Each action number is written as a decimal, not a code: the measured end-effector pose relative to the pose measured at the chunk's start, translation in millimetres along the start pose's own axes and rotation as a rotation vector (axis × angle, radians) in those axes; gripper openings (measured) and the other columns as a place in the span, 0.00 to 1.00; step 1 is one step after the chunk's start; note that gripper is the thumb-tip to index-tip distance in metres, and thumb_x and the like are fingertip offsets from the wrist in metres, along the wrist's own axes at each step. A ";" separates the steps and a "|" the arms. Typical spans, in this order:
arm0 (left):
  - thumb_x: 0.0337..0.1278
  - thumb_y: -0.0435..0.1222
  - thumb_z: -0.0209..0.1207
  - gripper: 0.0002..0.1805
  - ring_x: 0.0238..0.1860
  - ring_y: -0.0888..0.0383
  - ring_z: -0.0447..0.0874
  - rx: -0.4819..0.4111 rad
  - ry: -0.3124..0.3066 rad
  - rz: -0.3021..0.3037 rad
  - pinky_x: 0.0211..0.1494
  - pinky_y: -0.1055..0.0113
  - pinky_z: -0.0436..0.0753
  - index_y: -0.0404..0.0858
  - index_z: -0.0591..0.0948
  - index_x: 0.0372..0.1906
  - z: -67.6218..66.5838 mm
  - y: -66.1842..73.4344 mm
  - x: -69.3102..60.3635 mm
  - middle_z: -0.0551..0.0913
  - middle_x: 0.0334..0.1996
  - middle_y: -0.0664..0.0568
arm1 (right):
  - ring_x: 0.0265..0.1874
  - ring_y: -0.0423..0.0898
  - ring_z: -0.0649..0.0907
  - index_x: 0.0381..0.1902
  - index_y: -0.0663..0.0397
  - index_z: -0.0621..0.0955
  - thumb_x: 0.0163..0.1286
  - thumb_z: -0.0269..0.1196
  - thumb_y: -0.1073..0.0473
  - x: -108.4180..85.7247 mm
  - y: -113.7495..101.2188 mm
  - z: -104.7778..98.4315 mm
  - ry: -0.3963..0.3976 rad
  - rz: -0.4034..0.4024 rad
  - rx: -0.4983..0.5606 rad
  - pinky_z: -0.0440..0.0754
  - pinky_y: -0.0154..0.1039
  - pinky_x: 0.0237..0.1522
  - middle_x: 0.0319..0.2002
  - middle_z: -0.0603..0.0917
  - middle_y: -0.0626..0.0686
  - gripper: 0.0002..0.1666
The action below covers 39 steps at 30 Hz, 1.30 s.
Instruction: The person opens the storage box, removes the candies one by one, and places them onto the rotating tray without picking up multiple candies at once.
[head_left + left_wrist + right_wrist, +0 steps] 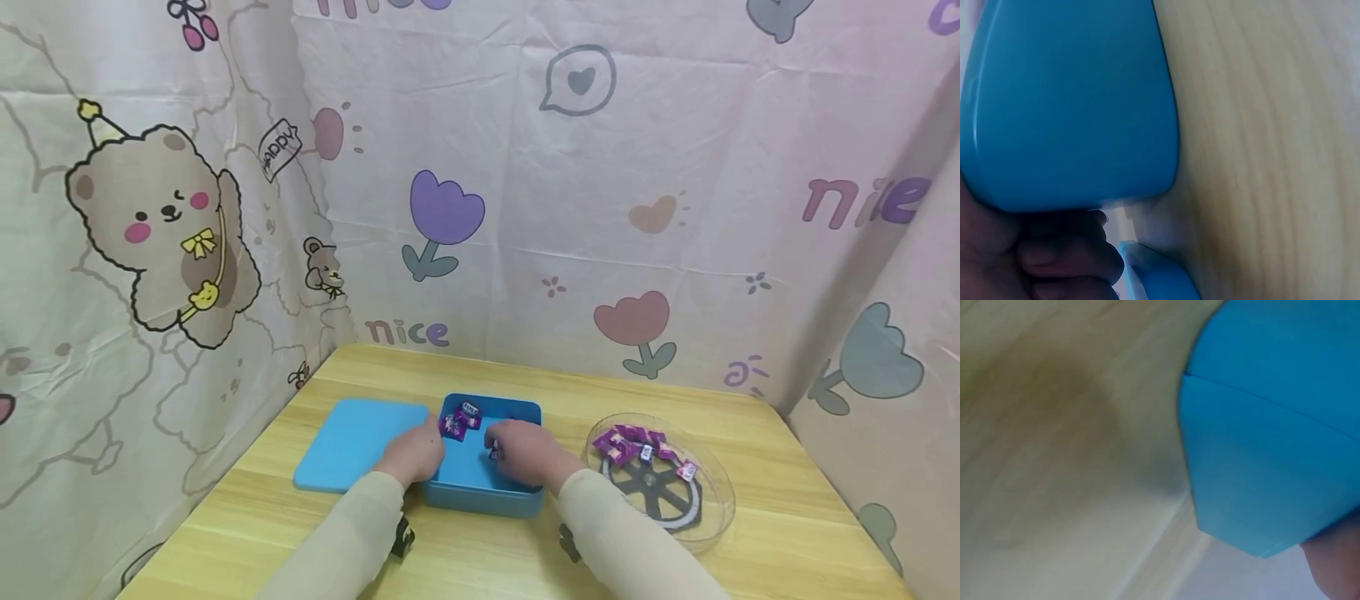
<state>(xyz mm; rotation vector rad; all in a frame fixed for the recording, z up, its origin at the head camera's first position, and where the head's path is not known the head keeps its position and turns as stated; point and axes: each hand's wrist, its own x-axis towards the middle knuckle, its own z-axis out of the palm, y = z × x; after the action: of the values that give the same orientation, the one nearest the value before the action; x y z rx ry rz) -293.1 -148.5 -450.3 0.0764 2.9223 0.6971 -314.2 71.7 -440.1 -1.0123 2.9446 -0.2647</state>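
Nearest the camera: two cream long sleeves (337,542) reaching forward over a pale yellow wood-grain table (480,558). A small dark device (402,537) sits below the left wrist.

Next, an open rectangular blue box (483,502) between the hands. Left hand (414,452) at its left wall, curled fingers gripping that side. Right hand (527,451) over the right part of the interior, fingers curled, pinching a small purple-wrapped candy (494,451) at the fingertips; contact partly hidden by the hand. Wrist views: blue wall and fingers only.

Left of the left hand: a flat light-blue lid (356,446) on the table. Right of the right forearm: a round clear plastic dish (718,500), a dark spoked wheel shape (651,481) showing at its base; magenta-purple wrapped candies (618,447) grouped toward its far side.

Inside the box, far left corner, beyond the right fingertips: more purple wrapped candies (459,419).

Farthest: a white printed cloth (517,275).
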 end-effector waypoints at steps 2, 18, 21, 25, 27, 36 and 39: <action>0.76 0.37 0.42 0.32 0.70 0.38 0.66 -0.004 -0.001 -0.003 0.67 0.38 0.68 0.24 0.54 0.77 -0.2 0.4 0.0 0.65 0.73 0.33 | 0.40 0.38 0.80 0.50 0.41 0.84 0.69 0.68 0.56 -1.5 0.0 -5.5 0.031 -0.007 0.037 0.83 0.41 0.49 0.39 0.82 0.40 0.12; 0.76 0.36 0.42 0.32 0.67 0.40 0.70 -0.019 0.001 0.002 0.67 0.39 0.69 0.24 0.55 0.76 0.3 1.1 -1.8 0.65 0.73 0.33 | 0.38 0.40 0.80 0.51 0.47 0.83 0.68 0.67 0.62 -45.2 19.4 -44.6 0.141 0.064 0.187 0.84 0.41 0.45 0.40 0.82 0.41 0.15; 0.76 0.36 0.41 0.32 0.70 0.38 0.67 -0.022 0.005 0.001 0.68 0.38 0.68 0.24 0.55 0.77 0.1 1.4 -1.8 0.64 0.74 0.33 | 0.39 0.41 0.80 0.51 0.48 0.83 0.67 0.67 0.63 -55.0 29.9 -50.1 0.167 0.103 0.176 0.84 0.42 0.46 0.40 0.82 0.42 0.14; 0.76 0.37 0.42 0.32 0.69 0.39 0.69 -0.015 0.010 -0.001 0.67 0.38 0.68 0.24 0.56 0.76 -0.8 1.4 -1.5 0.64 0.73 0.33 | 0.37 0.41 0.80 0.48 0.45 0.83 0.68 0.68 0.63 -68.6 43.8 -56.2 0.177 0.175 0.176 0.84 0.43 0.45 0.38 0.82 0.41 0.13; 0.76 0.37 0.43 0.32 0.66 0.41 0.71 -0.010 0.010 -0.002 0.67 0.38 0.69 0.24 0.56 0.76 -1.1 1.5 -1.2 0.65 0.73 0.33 | 0.36 0.40 0.80 0.47 0.43 0.83 0.68 0.69 0.63 -75.9 51.5 -57.7 0.174 0.215 0.178 0.84 0.43 0.44 0.37 0.82 0.40 0.13; 0.76 0.37 0.44 0.32 0.69 0.39 0.68 -0.023 0.008 -0.011 0.68 0.37 0.67 0.25 0.55 0.77 -1.9 0.2 -1.3 0.64 0.74 0.33 | 0.34 0.40 0.78 0.45 0.49 0.82 0.66 0.69 0.62 -101.6 86.5 -51.5 0.176 0.254 0.132 0.81 0.44 0.40 0.33 0.80 0.42 0.11; 0.76 0.37 0.43 0.32 0.70 0.39 0.67 -0.021 0.007 -0.005 0.68 0.37 0.66 0.25 0.55 0.77 -2.0 1.1 -1.4 0.63 0.74 0.33 | 0.33 0.40 0.78 0.43 0.49 0.82 0.64 0.70 0.63 -108.0 93.4 -46.4 0.160 0.264 0.130 0.80 0.44 0.39 0.31 0.79 0.41 0.11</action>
<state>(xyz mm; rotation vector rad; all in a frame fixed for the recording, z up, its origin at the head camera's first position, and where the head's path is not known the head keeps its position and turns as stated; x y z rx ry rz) -292.0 -148.6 -447.9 0.0640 2.9203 0.7287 -289.0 217.3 -414.0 -0.6052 3.1066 -0.5441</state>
